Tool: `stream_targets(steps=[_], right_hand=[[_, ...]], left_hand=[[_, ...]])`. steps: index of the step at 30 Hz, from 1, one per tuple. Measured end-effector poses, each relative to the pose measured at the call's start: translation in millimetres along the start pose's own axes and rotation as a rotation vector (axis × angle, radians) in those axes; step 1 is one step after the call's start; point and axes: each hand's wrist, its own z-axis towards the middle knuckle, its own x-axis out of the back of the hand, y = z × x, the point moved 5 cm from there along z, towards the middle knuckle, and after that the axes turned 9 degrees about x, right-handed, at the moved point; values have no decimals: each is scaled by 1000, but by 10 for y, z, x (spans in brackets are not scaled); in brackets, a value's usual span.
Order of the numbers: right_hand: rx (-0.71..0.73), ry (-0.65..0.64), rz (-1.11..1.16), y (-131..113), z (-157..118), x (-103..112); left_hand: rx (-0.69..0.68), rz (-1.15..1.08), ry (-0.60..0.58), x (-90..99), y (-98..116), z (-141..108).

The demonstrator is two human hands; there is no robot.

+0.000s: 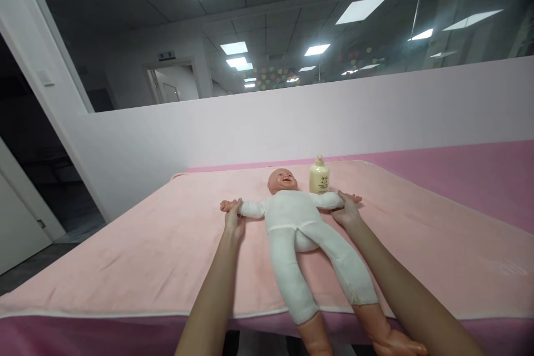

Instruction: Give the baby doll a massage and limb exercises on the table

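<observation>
A baby doll with a white cloth body lies on its back, head away from me, on a pink towel. Its arms are stretched out to both sides, and its feet hang past the towel's front edge. My left hand is closed around the doll's arm at the wrist on the left. On the other side my right hand grips the doll's other forearm near the wrist, thumb on top. Just behind that arm stands a pale yellow pump bottle, upright beside the doll's head.
The towel covers a table with a darker pink cover. A white low wall with a large glass pane above it runs behind the table. To the left is a dark doorway with a white door.
</observation>
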Motion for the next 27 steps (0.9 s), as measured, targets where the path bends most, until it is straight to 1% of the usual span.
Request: stream_targets(steps=[3, 7, 12, 15, 18, 22, 27], right_hand=[[-28, -11, -9, 0, -26, -23], [-98, -17, -4, -5, -118, -77], [-86, -2, 38, -14, -137, -82], [-97, -3, 32, -9, -127, -69], [-83, 2, 15, -14, -114, -56], [-81, 7, 24, -6, -88, -49], [-92, 12, 33, -2, -88, -43]], left_hand=[[-12, 6, 13, 4, 5, 16], [-37, 37, -8, -14, 18, 34], [-55, 86, 3, -23, 17, 16], [-100, 124, -9, -32, 20, -16], [-101, 159, -21, -36, 6, -25], [-71, 103, -28, -33, -10, 6], [-67, 61, -21, -27, -17, 20]])
